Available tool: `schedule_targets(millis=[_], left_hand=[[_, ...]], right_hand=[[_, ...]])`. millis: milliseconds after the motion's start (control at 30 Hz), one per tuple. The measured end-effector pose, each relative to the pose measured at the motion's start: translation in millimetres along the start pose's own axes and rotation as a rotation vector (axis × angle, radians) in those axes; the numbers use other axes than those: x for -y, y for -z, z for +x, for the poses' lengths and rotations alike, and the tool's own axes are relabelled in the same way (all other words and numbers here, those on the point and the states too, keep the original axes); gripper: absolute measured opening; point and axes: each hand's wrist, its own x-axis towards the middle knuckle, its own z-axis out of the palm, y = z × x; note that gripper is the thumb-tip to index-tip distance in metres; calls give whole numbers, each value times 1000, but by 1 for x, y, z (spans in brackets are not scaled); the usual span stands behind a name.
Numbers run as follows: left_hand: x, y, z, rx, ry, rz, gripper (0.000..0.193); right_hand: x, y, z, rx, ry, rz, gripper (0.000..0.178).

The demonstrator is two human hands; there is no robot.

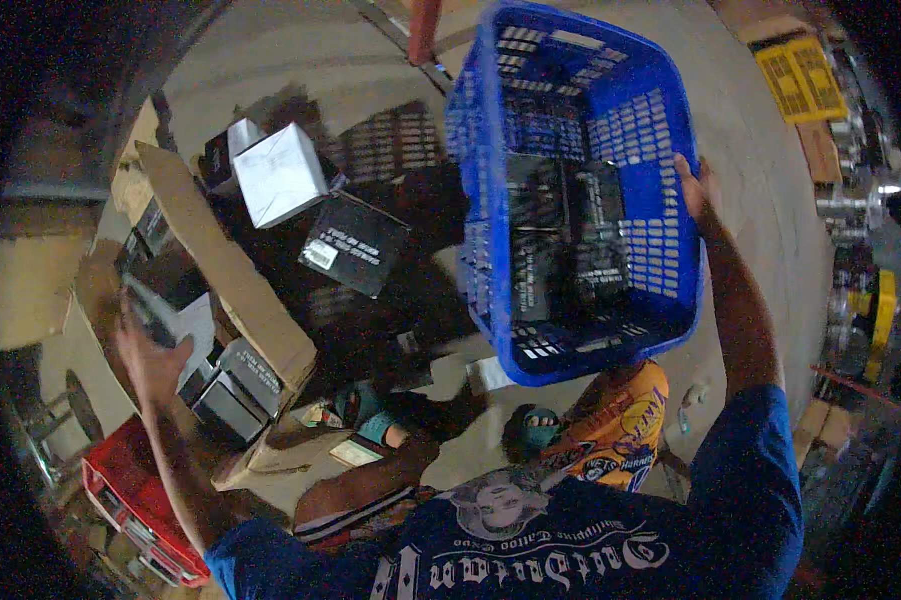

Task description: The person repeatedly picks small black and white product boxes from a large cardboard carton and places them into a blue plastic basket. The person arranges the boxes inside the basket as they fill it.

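Note:
My right hand (694, 188) is closed around the right rim of a blue plastic basket (653, 150) with slotted walls. Several black boxes (536, 225) lie inside the basket. At the left, my left hand (150, 350) is over an open cardboard carton (232, 265), fingers stretched and thumb apart, with nothing visibly gripped. In the carton sit several black and grey boxes (238, 385). On the floor between carton and basket lie a white-faced box (278, 175), a dark box (228, 150) behind it and a black box (355, 243) with a white label.
A red crate (135, 490) stands at the lower left beside the carton. My sandalled feet (375, 425) and bent knees are close below the basket. Along the right side are a yellow panel (800, 78) and shelves of mixed goods (860, 190). A red post (423, 35) rises at the top.

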Motion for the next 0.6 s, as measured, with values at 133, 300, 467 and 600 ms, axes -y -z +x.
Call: schedule_targets(millis=[133, 300, 467, 600], left_hand=[[-33, 118, 15, -52, -212, -213, 109], [-164, 238, 34, -207, -639, -86, 99], [-360, 208, 55, -175, -800, -599, 117], [-511, 141, 88, -137, -1030, -476, 116]], right_hand=[[40, 14, -20, 61, -75, -17, 85], [67, 23, -28, 103, -150, -154, 79], [76, 26, -34, 109, -165, -213, 71], [70, 16, -33, 77, -185, -148, 73]])
